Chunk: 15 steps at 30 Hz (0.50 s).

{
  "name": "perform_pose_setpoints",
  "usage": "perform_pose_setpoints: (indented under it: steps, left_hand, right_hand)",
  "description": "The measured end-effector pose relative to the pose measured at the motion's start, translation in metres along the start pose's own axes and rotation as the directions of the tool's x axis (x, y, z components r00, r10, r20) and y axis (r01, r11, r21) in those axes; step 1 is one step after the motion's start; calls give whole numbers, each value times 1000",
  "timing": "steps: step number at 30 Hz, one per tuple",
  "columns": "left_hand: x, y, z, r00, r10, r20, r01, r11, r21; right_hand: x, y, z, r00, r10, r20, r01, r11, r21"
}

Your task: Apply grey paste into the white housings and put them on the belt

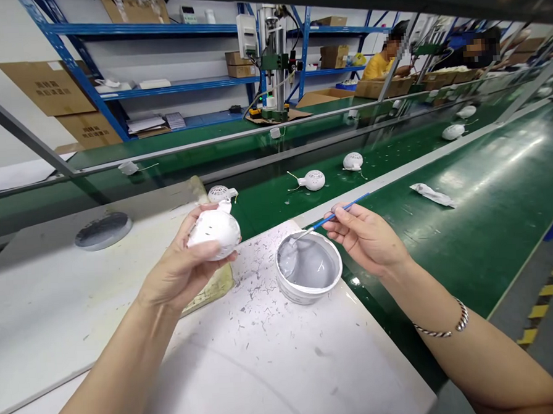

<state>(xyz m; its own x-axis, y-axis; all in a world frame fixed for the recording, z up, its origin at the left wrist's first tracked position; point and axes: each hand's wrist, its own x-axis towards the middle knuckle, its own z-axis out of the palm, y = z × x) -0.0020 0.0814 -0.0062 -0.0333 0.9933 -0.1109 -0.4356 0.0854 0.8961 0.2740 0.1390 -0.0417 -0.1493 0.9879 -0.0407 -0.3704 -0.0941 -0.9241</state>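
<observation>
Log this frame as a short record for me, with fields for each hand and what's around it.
Left hand: holds a white perforated round housing
Right hand: holds a blue-handled brush, tip over the tub
Between hands: white tub of grey paste on a white-topped bench
Rest: more white housings on a green conveyor belt; a co-worker beyond; blue shelving

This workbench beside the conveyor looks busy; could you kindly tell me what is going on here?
A person holds a white perforated round housing in their left hand and a thin blue-handled brush in their right hand. The brush tip reaches into a white tub of grey paste on the white bench. More white housings lie on the green conveyor belt, and a co-worker in yellow is further along.
</observation>
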Motion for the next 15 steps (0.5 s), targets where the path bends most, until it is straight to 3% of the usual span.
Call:
perform_pose_setpoints:
  steps: [3,9,13,15]
  left_hand:
    - [-6,-6,7,999,47,23,-50,982,180]
    - [-8,-13,11,985,-26,169,10,995,94]
    - [-13,-21,8,955,146,257,-217,937,273]
    - [-17,-23,8,944,169,282,-263,904,338]
  right_hand:
    - [1,-2,-2,1000,9,-12,-9,1000,29]
    - [1,-5,-3,999,-20,-39,22,999,41]
    - [0,-5,-2,999,-19,-30,21,997,73]
    - [0,-5,-2,1000,-15,-25,17,996,84]
